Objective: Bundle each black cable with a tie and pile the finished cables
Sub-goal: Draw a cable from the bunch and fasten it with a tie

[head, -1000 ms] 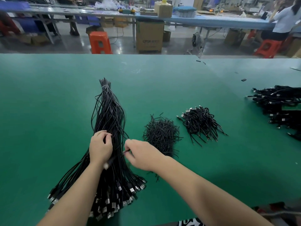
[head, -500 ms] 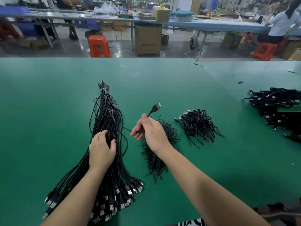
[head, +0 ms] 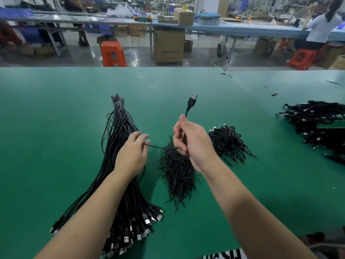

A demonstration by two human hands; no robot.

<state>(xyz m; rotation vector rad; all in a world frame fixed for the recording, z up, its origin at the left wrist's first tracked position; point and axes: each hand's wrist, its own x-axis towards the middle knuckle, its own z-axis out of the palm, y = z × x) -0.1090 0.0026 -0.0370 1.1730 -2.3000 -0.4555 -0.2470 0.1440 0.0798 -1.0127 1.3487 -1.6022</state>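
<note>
A long sheaf of loose black cables (head: 119,131) lies on the green table (head: 46,118), tied at its far tip, USB plugs fanned out near me. My right hand (head: 192,141) grips one black cable (head: 190,104) with its plug sticking up above the fist. That cable runs left to my left hand (head: 133,152), which pinches it over the sheaf. A heap of black ties (head: 177,172) lies under my right hand. A small pile of bundled cables (head: 229,142) sits just right of it.
A bigger heap of black cables (head: 317,122) fills the table's right edge. Small black scraps (head: 274,94) dot the far right surface. Beyond the table are orange stools (head: 113,54), cardboard boxes and a seated person at another bench.
My right hand has lifted the single cable higher and further from the sheaf. My left hand has left the sheaf's top and now pinches that cable's other stretch.
</note>
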